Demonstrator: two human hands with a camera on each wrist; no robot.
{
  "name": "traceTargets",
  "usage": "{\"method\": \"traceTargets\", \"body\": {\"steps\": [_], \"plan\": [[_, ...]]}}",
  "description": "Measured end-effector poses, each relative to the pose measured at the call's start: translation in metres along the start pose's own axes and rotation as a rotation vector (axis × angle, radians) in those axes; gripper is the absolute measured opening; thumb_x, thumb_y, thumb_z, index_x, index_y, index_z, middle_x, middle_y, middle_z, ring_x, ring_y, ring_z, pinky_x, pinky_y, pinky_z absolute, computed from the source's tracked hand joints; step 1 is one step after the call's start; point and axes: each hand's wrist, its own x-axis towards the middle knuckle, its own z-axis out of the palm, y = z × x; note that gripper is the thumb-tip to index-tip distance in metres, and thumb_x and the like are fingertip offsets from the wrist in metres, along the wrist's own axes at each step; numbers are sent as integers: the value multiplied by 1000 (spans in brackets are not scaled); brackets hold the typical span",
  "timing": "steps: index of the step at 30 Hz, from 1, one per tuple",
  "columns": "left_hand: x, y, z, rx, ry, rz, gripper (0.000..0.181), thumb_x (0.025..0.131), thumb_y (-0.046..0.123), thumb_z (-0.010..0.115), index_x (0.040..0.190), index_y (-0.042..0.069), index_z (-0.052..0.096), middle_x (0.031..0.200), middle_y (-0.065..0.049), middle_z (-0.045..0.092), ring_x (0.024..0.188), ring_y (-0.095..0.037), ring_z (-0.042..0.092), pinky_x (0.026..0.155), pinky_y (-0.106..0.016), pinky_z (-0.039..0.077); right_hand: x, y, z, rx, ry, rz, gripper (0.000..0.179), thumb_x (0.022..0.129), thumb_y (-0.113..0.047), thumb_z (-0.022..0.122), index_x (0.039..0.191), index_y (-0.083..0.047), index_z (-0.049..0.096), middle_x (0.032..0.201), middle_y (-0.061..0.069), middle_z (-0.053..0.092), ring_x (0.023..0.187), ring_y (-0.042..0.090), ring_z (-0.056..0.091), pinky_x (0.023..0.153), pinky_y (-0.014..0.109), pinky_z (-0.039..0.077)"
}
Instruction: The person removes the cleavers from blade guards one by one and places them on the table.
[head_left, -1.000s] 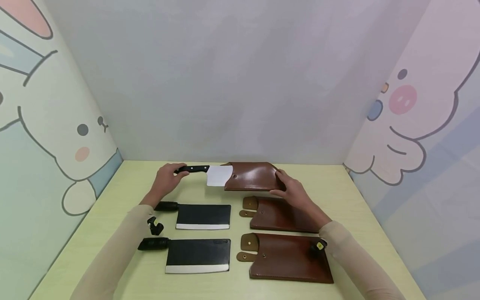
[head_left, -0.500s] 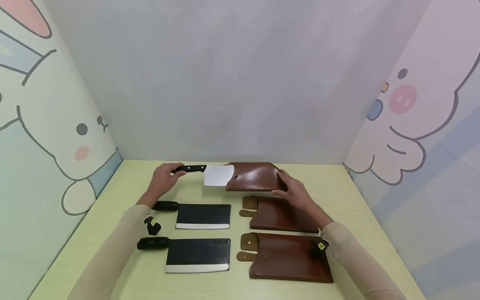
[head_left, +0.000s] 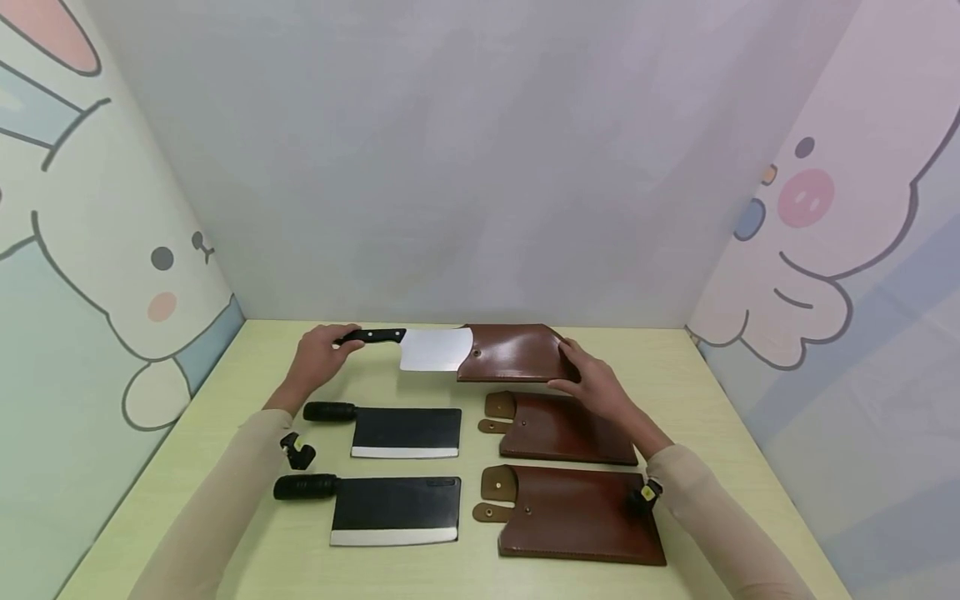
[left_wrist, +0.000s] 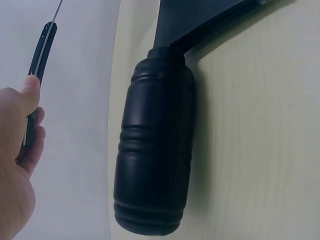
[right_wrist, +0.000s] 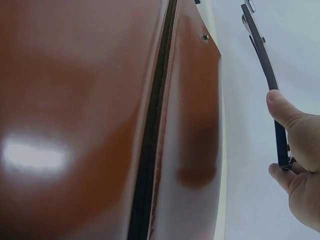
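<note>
At the back of the table, my left hand (head_left: 318, 360) grips the black riveted handle of a cleaver (head_left: 437, 349). Part of its silver blade shows; the rest is hidden inside a brown leather sheath (head_left: 513, 352). My right hand (head_left: 596, 387) pinches that sheath at its right end, thumb on the near side. In the left wrist view the thumb lies along the cleaver handle (left_wrist: 44, 50). Seen edge-on in the right wrist view, the sheath (right_wrist: 267, 65) sits between thumb and fingers. Both are held above the table.
Two black-bladed cleavers, an upper one (head_left: 407, 430) and a lower one (head_left: 397, 510), lie on the left with handles pointing left. Beside them on the right lie two brown sheaths (head_left: 562, 429) with tan straps, the nearer one (head_left: 581, 512) larger. A grey wall (head_left: 465, 208) stands behind.
My left hand has moved left with the cleaver, and more of its blade shows outside the sheath. The right hand and sheath have shifted slightly right.
</note>
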Motion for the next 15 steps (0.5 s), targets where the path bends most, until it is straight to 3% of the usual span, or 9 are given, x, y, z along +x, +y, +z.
{"method": "traceTargets", "body": {"steps": [15], "plan": [[-1, -9, -10, 0, -40, -35, 37, 97, 18, 73, 126, -2, 70, 119, -25, 71, 107, -45, 67, 90, -61, 51, -2, 4, -4, -4, 1, -11, 89, 93, -40, 76, 159, -1, 31, 164, 25, 27, 146, 45, 36, 109, 61, 41]]}}
